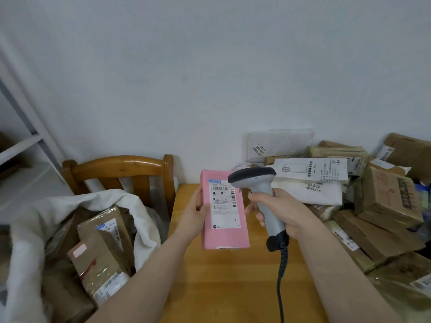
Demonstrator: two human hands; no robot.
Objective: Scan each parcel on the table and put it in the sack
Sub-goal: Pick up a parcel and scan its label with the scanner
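The left hand (196,212) grips the pink parcel (224,209) upright above the table (233,276), long axis twelve-to-six, label facing the scanner (258,194) clasped in the right hand (283,212) just at three o'clock, while the open sack (30,229) lies at nine o'clock, nearer the left hand.

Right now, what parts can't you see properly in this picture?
All from the head view:
- Label on the pink parcel: print too small to read.
- Scanner window: faces away, so no beam or light shows.
- Right hand: its trigger finger is hidden behind the handle.
- Sack: bottom cut off by the picture edge, and deeper parcels are covered by the top boxes.
- Parcel pile: runs off the right edge.
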